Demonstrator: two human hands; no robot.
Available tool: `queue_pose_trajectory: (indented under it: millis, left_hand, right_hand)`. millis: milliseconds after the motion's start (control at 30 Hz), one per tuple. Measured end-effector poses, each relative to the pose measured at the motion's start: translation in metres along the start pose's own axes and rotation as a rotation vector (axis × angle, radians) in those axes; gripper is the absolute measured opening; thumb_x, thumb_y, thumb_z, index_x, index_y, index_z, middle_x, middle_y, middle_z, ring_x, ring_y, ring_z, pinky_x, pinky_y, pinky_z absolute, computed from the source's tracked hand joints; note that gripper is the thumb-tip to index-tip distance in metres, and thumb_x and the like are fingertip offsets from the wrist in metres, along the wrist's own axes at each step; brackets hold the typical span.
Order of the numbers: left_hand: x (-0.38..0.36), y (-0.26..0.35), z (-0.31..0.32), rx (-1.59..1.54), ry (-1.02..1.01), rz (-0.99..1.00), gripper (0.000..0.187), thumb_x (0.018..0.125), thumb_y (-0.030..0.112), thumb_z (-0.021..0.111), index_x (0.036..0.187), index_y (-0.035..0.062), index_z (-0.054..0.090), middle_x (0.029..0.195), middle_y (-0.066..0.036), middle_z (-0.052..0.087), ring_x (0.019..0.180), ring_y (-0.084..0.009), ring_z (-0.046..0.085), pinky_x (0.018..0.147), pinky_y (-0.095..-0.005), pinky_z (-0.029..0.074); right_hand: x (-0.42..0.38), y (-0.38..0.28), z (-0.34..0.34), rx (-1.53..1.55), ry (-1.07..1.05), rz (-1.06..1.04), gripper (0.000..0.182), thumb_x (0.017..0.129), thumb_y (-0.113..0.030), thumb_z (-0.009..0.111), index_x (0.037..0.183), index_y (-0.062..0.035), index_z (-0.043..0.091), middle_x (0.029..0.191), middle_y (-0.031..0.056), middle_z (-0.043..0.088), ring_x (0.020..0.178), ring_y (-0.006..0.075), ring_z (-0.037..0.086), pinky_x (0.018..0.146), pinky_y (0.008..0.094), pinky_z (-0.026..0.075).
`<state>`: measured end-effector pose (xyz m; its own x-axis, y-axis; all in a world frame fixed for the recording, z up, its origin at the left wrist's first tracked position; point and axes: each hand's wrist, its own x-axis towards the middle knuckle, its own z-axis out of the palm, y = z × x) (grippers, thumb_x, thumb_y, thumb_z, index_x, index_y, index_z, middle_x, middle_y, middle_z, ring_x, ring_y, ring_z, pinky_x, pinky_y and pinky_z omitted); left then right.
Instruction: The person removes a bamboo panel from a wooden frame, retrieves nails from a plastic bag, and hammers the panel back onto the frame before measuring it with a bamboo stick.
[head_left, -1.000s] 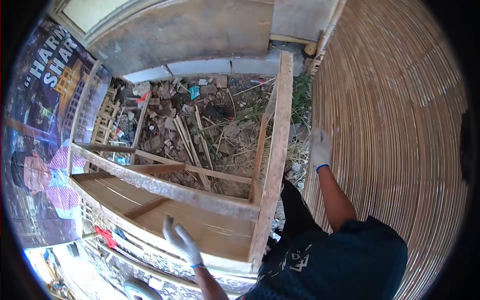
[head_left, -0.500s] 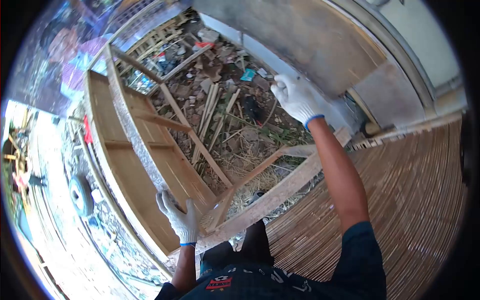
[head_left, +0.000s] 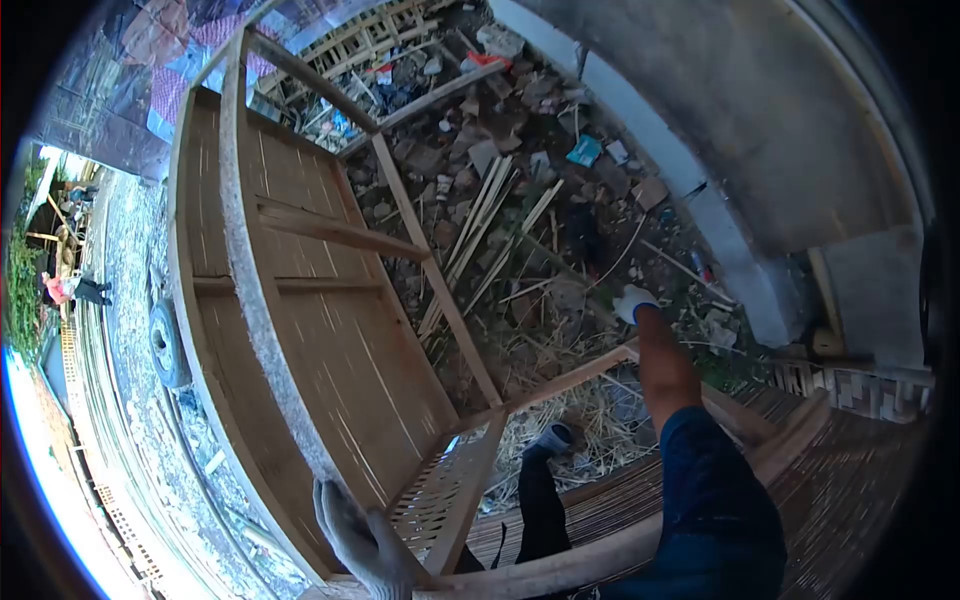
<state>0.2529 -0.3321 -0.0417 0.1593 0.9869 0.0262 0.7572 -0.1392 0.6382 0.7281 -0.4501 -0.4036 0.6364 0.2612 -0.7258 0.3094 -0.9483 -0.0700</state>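
A wooden frame [head_left: 262, 335] of rough beams with woven panels stands tilted around me. My left hand [head_left: 362, 545], in a white knit glove, is on the near end of its long beam, fingers over the wood and thumb to the right. My right hand [head_left: 636, 298], also gloved, reaches down past a crossbar [head_left: 570, 380] toward the rubble-strewn ground. My forearm and wrist hide most of its fingers, so what it touches cannot be made out. Several light bamboo strips [head_left: 475, 240] lie on the ground left of it.
My shoe [head_left: 554, 438] is inside the frame among straw. A low pale wall [head_left: 650, 130] runs along the right, with bamboo slatting [head_left: 850, 500] at the lower right. A tyre [head_left: 170, 343] lies outside the frame at left, and a person [head_left: 75, 288] is farther off.
My right hand has gone from raised near the wall to low over the ground. My view has leaned forward and shifted left. The left hand remains on the beam.
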Motion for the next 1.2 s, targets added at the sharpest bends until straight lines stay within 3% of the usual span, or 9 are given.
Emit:
queue_pose_trajectory:
  millis: [100,133,400,500,600,700,933,1067,1200]
  left_hand:
    - [0.003,0.025,0.005,0.056,0.108,-0.027,0.046,0.096,0.001,0.056,0.142,-0.004,0.052,0.135,-0.015,0.058,0.121,-0.0263,0.058,0.102,-0.0414,0.049]
    - [-0.001,0.012,-0.001,-0.003,-0.004,-0.053,0.062,0.095,0.0,0.055,0.154,-0.0059,0.036,0.159,-0.02,0.036,0.145,-0.0321,0.039,0.119,-0.0429,0.033]
    - [-0.011,-0.013,0.005,0.144,0.042,-0.001,0.057,0.103,0.013,0.053,0.153,-0.0079,0.035,0.158,-0.026,0.037,0.145,-0.0371,0.039,0.119,-0.0455,0.034]
    - [-0.004,0.01,0.008,0.188,0.032,-0.024,0.058,0.106,0.02,0.054,0.153,-0.0089,0.035,0.157,-0.028,0.037,0.144,-0.0387,0.039,0.118,-0.0468,0.034]
    - [-0.019,0.007,0.019,0.128,0.149,-0.158,0.057,0.106,0.019,0.053,0.153,-0.0088,0.035,0.157,-0.028,0.037,0.144,-0.0388,0.038,0.119,-0.0481,0.032]
    - [-0.015,0.006,0.013,0.169,0.089,-0.077,0.057,0.105,0.017,0.053,0.152,-0.009,0.035,0.157,-0.027,0.037,0.144,-0.0384,0.039,0.117,-0.0474,0.035]
    - [-0.002,0.002,0.012,0.157,0.088,-0.016,0.058,0.099,0.007,0.051,0.153,-0.0077,0.036,0.157,-0.027,0.036,0.144,-0.0387,0.039,0.117,-0.047,0.036]
    - [-0.004,0.0,0.016,0.008,0.097,-0.052,0.067,0.086,-0.004,0.045,0.152,-0.0103,0.033,0.156,-0.03,0.035,0.146,-0.042,0.039,0.119,-0.0506,0.035]
    - [0.004,-0.001,-0.009,0.081,-0.127,-0.006,0.065,0.098,0.016,0.061,0.156,-0.0006,0.036,0.161,-0.028,0.029,0.145,-0.0398,0.039,0.121,-0.0477,0.027]
  right_hand:
    - [0.03,0.023,0.053,-0.039,-0.025,0.026,0.058,0.096,-0.043,0.06,0.137,-0.0015,0.058,0.137,0.0262,0.061,0.128,0.0402,0.058,0.107,0.047,0.048]
    - [0.039,0.027,0.058,-0.056,-0.027,0.025,0.06,0.096,-0.043,0.06,0.141,-0.0023,0.055,0.14,0.026,0.059,0.13,0.0403,0.057,0.108,0.0472,0.047]
    - [0.069,0.033,0.128,-0.097,-0.062,0.131,0.091,0.094,-0.055,0.062,0.163,-0.0108,0.021,0.164,0.019,0.032,0.142,0.0391,0.045,0.116,0.0499,0.039]
    - [0.065,0.044,0.145,-0.231,-0.09,0.124,0.098,0.093,-0.062,0.061,0.164,-0.0118,0.016,0.164,0.0177,0.032,0.143,0.038,0.045,0.119,0.0498,0.035]
    - [0.063,0.041,0.14,-0.262,-0.099,0.183,0.096,0.092,-0.065,0.059,0.164,-0.0122,0.02,0.163,0.0163,0.035,0.144,0.0363,0.044,0.122,0.0495,0.03]
    - [0.064,0.049,0.157,-0.275,0.0,0.164,0.087,0.092,-0.06,0.061,0.158,-0.0122,0.032,0.157,0.0162,0.043,0.139,0.0362,0.05,0.116,0.0518,0.038]
    - [0.058,0.074,0.125,-0.021,0.146,-0.048,0.041,0.099,-0.035,0.058,0.126,-0.0039,0.058,0.119,0.0282,0.066,0.113,0.0453,0.062,0.095,0.0542,0.049]
    - [0.037,0.098,0.05,-0.005,0.261,-0.065,0.037,0.098,-0.031,0.06,0.125,-0.006,0.059,0.115,0.0253,0.068,0.109,0.0465,0.063,0.092,0.0555,0.049]
    - [0.01,0.17,-0.045,-0.168,0.497,-0.161,0.032,0.097,-0.03,0.062,0.12,-0.0077,0.063,0.107,0.0221,0.071,0.104,0.0456,0.065,0.091,0.0549,0.049]
